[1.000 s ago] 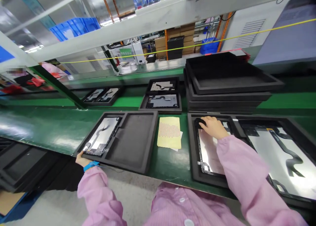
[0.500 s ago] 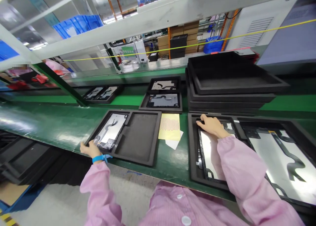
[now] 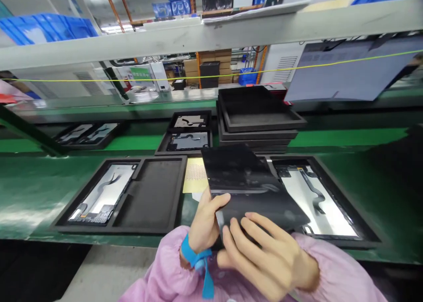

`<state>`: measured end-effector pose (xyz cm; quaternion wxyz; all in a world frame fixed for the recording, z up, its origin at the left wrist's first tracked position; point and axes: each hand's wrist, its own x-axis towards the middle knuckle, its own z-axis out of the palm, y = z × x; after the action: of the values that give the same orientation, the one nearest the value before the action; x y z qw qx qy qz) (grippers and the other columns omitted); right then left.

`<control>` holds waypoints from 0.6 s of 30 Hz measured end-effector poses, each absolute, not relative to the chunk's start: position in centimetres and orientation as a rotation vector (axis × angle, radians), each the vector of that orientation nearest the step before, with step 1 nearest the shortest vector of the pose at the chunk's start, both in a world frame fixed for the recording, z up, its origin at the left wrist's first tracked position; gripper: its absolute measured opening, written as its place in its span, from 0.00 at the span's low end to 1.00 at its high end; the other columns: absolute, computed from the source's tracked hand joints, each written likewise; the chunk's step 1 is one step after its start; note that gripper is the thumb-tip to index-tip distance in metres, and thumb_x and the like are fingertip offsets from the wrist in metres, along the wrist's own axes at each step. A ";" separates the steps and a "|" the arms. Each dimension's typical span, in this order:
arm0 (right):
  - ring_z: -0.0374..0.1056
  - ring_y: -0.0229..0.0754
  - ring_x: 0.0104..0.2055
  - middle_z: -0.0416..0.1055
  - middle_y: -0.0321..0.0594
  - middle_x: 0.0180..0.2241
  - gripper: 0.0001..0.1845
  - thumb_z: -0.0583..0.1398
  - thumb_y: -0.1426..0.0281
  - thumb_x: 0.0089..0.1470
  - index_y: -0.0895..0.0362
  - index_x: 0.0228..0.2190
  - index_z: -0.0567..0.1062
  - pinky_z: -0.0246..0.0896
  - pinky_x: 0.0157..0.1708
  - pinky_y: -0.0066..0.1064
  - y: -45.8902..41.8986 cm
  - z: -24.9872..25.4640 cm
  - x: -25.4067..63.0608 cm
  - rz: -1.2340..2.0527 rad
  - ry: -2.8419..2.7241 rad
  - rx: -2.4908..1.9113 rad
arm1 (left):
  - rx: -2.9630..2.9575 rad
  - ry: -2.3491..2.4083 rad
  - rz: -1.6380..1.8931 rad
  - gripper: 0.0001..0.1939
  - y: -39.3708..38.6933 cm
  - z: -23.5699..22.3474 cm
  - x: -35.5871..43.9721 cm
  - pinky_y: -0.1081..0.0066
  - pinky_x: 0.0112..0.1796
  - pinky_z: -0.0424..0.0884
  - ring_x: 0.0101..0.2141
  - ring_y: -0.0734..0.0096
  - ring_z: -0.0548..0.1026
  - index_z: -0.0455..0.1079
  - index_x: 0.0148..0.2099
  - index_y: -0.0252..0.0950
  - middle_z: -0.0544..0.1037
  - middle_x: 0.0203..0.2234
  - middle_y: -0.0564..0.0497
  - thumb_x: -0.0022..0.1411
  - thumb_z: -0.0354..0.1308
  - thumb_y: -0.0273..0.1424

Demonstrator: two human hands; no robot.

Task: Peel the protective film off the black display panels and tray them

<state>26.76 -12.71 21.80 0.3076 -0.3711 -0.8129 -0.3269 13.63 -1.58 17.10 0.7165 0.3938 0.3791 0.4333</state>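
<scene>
A glossy black tablet screen is tilted in front of my chest, above the right tray. My left hand, with a blue wrist strap, grips its left edge, thumb on the shiny face. My right hand is at the screen's near edge, its fingers spread and the tips touching or just over it; the thumb is lower down. Behind the screen, the right black foam tray holds another screen with a ribbon cable, silver back up. The tray's left compartment is mostly hidden.
On the left, a foam tray has one screen in its left compartment; its right compartment is bare. A yellow dotted sheet lies between the trays. Behind are stacked black trays and filled trays. A shelf beam crosses overhead.
The screen has come up out of the right tray's left compartment, with its glossy face now showing. My left hand has left the left tray and taken hold of it. The view has shifted right.
</scene>
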 end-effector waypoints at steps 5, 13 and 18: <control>0.68 0.37 0.32 0.73 0.38 0.31 0.10 0.57 0.64 0.61 0.58 0.34 0.74 0.62 0.34 0.28 -11.1 18.8 32.7 -0.441 -1.517 -1.469 | 0.759 0.763 0.830 0.20 -3.7 17.4 14.1 0.64 0.47 0.69 0.44 0.59 0.76 0.72 0.44 0.35 0.80 0.40 0.48 0.45 0.64 0.27; 0.60 0.34 0.23 0.67 0.38 0.23 0.31 0.50 0.46 0.56 0.62 0.31 0.72 0.55 0.21 0.24 -5.1 15.0 39.2 0.302 -1.108 -1.605 | 0.834 0.848 0.792 0.20 -4.5 16.0 13.9 0.63 0.49 0.67 0.46 0.54 0.75 0.74 0.40 0.35 0.81 0.35 0.49 0.40 0.65 0.28; 0.59 0.31 0.26 0.62 0.35 0.24 0.26 0.52 0.50 0.60 0.62 0.29 0.68 0.58 0.26 0.24 -4.9 13.1 39.7 0.517 -1.013 -1.540 | 0.903 0.948 0.764 0.28 -3.4 13.7 15.3 0.58 0.54 0.65 0.53 0.48 0.71 0.74 0.47 0.36 0.81 0.39 0.47 0.39 0.67 0.34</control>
<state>39.72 -4.90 13.11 0.5756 -0.6577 -0.4328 0.2207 15.28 -3.37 13.70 0.7263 0.4097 0.4299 0.3463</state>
